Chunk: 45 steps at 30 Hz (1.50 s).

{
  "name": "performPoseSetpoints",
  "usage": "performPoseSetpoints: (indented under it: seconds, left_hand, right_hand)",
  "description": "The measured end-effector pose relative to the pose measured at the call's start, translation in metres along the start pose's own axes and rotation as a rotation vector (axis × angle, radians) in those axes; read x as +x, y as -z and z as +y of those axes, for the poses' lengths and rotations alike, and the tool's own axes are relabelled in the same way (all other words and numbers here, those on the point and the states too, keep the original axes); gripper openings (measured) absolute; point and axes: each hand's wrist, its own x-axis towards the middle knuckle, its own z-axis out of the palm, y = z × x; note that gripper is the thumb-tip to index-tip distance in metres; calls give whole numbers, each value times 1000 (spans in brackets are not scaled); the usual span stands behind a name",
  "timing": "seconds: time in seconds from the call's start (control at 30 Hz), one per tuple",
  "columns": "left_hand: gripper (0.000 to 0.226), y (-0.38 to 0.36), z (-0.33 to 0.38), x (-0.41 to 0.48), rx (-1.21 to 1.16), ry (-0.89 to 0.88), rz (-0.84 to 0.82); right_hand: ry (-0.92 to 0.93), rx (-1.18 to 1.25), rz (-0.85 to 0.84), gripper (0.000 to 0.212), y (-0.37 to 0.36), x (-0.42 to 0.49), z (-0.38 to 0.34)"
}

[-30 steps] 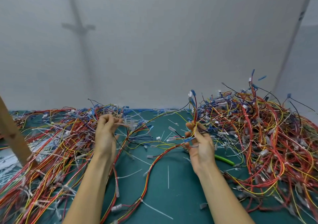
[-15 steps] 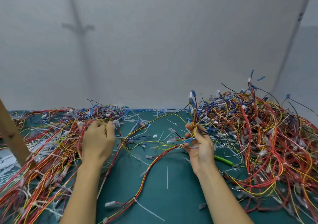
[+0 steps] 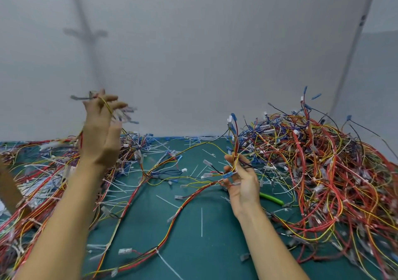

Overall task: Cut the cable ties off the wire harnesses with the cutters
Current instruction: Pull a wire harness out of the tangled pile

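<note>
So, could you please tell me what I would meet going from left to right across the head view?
Wooden post → left hand, raised, gripping wires → loose cable tie on the mat → right hand holding a harness → green handle → big wire heap.

My work surface is a dark green mat (image 3: 193,247). On its left side lies a low heap of wire harnesses (image 3: 38,182), red, yellow and blue, and on its right side lies a taller heap (image 3: 323,172). Between them a long harness (image 3: 179,209) runs across the mat from the near edge toward the middle. Many cut white cable ties (image 3: 201,221) are scattered on the bare green, with some small loose connectors (image 3: 125,251). A green handle (image 3: 271,198) lies just beside the taller heap. At the far left edge a brown board (image 3: 8,185) rises out of the wires.
</note>
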Motion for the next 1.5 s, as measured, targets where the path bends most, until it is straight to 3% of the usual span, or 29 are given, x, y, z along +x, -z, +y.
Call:
performPoseSetpoints:
  seconds: [0.1,0.17,0.23,0.3,0.33,0.37,0.47,0.53,0.67,0.73,0.97,1.07,1.13,1.23,1.33,1.5]
  left_hand:
    - [44,1,-13,22,-39,-8,95]
    - [41,-6,-29,27,-21,103,32]
    - [28,-14,-49,21,128,223,-226]
    - [20,-21,-60,6,295,396,-677]
    - [23,-24,-61,-5,367,485,-846]
    - [30,-27,-61,-16,452,520,-906]
    - [39,-35,-46,-35,734,384,-678]
    - [43,-45,-31,-39,824,266,-632]
    - [36,-58,-23,-41,652,454,-949]
    - [35,-64,-24,-48,623,461,-1007]
    - [27,-68,-30,-67,696,416,-782]
    - [19,-62,-37,-63,639,477,-641]
    - [26,-59,-40,-61,573,547,-572]
    - [36,-55,-48,-59,532,634,-566]
    - [22,-51,-52,-59,508,616,-605]
    - [9,-46,-50,-63,459,572,-517]
  right_hand:
    - [2,10,3,21,0,0,1]
    - [-1,6,7,21,-1,0,1]
    - [-3,-1,5,20,-1,1,2]
    - [-3,-4,4,20,0,2,3]
    - [-3,-7,4,20,0,2,3]
    - [-2,-13,6,20,0,2,2]
    - [-4,-21,3,19,0,2,3]
    - [-3,-22,-4,20,0,2,2]
    - [2,-18,-16,20,0,2,2]
    - [5,-1,-40,20,0,2,1]
    - [24,113,-110,20,0,4,-7]
    - [48,167,-86,21,2,6,-10]
    - [55,207,-75,19,4,7,-12]
    - [48,236,-75,16,4,8,-11]
    - [41,228,-75,16,4,7,-10]
    - [32,172,-84,21,2,5,-8]
